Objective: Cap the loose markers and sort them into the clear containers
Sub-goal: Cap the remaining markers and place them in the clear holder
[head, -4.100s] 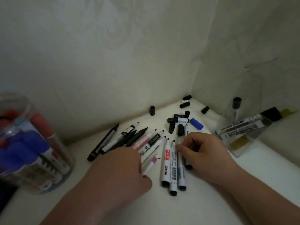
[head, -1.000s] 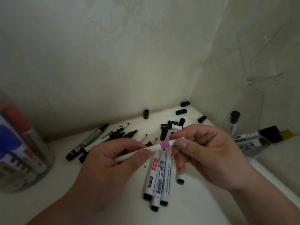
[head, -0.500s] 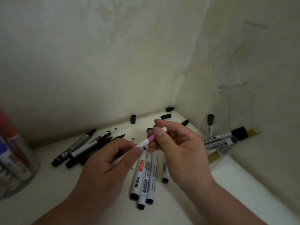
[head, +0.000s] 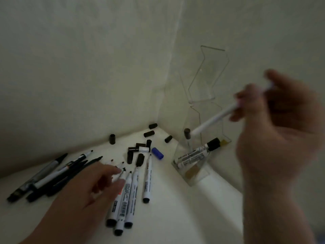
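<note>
My right hand (head: 274,124), blurred by motion, holds a thin white marker (head: 213,119) raised at the right, its lower end just above the clear tiered container (head: 200,175). That container holds two capped white markers (head: 195,155) lying slanted and one standing black-capped marker (head: 187,136). My left hand (head: 91,187) rests low over the loose markers, fingertips touching thin uncapped ones. Three white markers (head: 126,194) lie side by side beside it. Loose black caps (head: 139,148) and a blue cap (head: 157,153) lie near the corner.
Several dark pens (head: 45,176) lie fanned at the left on the white surface. Pale walls meet in a corner behind the caps. An upper clear tier (head: 209,76) rises against the right wall.
My right hand has carried the thin white marker up and right, over the clear container. My left hand let go of it and dropped onto the loose markers. The view turned right.
</note>
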`<move>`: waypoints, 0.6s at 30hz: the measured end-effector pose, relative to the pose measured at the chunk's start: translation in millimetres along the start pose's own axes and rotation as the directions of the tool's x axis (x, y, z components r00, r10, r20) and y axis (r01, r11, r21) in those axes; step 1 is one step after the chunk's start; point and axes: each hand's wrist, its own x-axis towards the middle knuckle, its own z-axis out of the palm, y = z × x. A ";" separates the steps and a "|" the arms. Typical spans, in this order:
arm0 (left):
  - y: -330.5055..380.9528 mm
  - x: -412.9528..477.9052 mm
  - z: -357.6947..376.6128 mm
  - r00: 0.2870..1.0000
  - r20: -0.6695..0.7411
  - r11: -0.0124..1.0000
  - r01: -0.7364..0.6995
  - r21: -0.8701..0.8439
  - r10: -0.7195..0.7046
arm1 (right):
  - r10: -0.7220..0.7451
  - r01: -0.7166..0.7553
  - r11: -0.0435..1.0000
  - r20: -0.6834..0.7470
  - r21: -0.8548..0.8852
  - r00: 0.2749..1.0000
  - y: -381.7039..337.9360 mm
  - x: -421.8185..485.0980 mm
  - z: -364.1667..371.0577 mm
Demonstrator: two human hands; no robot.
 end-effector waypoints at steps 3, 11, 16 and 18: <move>3.4 -3.9 3.7 0.994 0.091 0.985 -0.072 0.154 0.058 | 0.034 -0.058 0.986 -0.150 -0.159 0.988 22.9 27.6 -32.3; -2.3 -0.9 5.8 0.994 0.110 0.978 -0.030 0.208 0.007 | 0.547 -0.316 0.706 0.205 -0.634 0.812 60.1 2.6 -23.7; -3.5 -3.5 0.7 0.998 0.063 0.973 -0.024 0.231 0.009 | 0.328 -0.097 0.683 0.185 -0.724 0.926 46.3 -10.6 -14.3; -3.5 -3.5 1.3 0.998 0.061 0.972 -0.026 0.235 0.012 | 0.180 -0.012 0.789 0.213 -0.614 0.960 35.0 -25.4 -3.7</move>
